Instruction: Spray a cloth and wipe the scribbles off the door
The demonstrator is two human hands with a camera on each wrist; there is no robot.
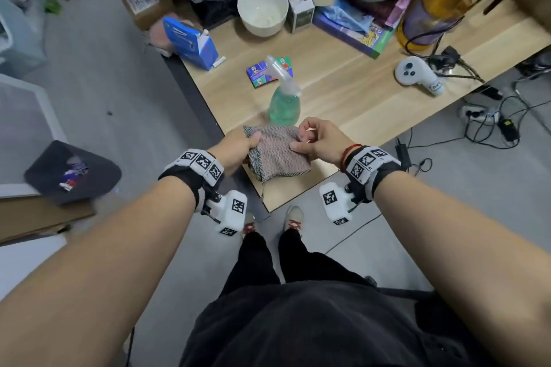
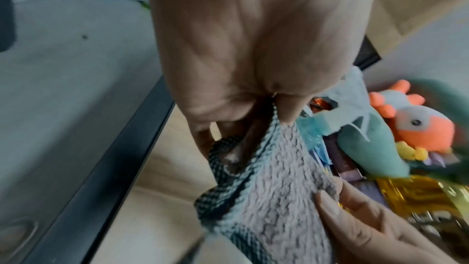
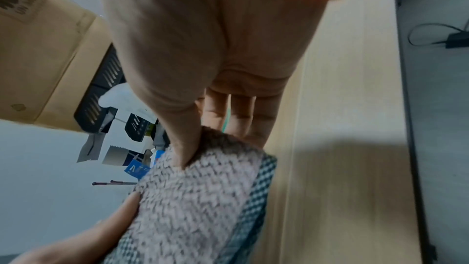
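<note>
Both hands are holding the cloth (image 1: 275, 155) over the near corner of the table (image 1: 357, 104): left hand (image 1: 238, 149) is gripping its left edge, right hand (image 1: 320, 140) is pinching the right edge between thumb and fingers. Green spray bottle (image 1: 283, 101) is standing upright just behind the cloth, ungripped.

The cloth (image 1: 275, 152) is a nubbly, looped terry weave, matt and rough, with a tighter, flatter woven border along its edges. The table (image 1: 343, 92) has a pale wood-grain top, smooth with a low sheen, and a dark matt edge band. The spray bottle (image 1: 283, 101) is translucent green plastic, glossy, with a cloudy white plastic trigger head. The bowl (image 1: 262, 9) looks smooth and off-white.
</note>
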